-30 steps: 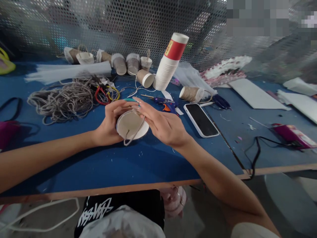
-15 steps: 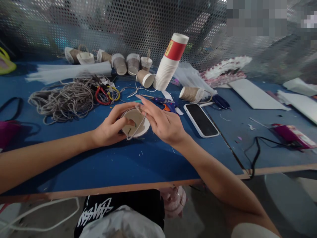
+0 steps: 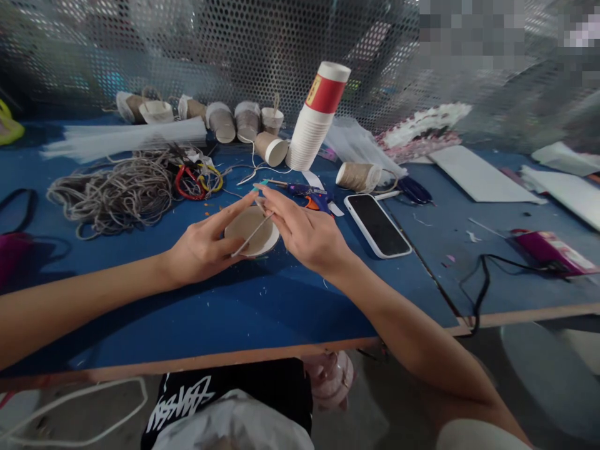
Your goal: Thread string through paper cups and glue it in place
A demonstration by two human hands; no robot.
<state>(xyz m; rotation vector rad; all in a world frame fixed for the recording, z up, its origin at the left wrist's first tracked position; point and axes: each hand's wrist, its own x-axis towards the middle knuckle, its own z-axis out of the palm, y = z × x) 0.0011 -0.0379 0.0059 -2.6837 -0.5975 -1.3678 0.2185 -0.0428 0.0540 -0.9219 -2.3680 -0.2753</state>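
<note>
A paper cup (image 3: 244, 226) is between my hands with its open mouth facing up toward me. A grey cord (image 3: 254, 234) crosses the mouth from the near left rim to the far right rim. My left hand (image 3: 201, 249) grips the cup's left side, its thumb near the close end of the cord and its fingers reaching to the far rim. My right hand (image 3: 309, 237) is pressed at the far right rim, pinching the cord's other end. The fingertips of both hands meet there, partly hiding the cord end.
Behind lie a grey cord heap (image 3: 112, 194), red-and-yellow-handled scissors (image 3: 188, 181), a blue glue gun (image 3: 315, 194) and a tall paper cup stack (image 3: 312, 134). A phone (image 3: 377, 226) is at right. Several cord-wrapped cups (image 3: 247, 120) line the mesh screen (image 3: 210, 50).
My left thumb has come out of the cup's inside to its near rim. The cord now runs straighter across the mouth. My right hand has hardly moved, and the view has shifted slightly.
</note>
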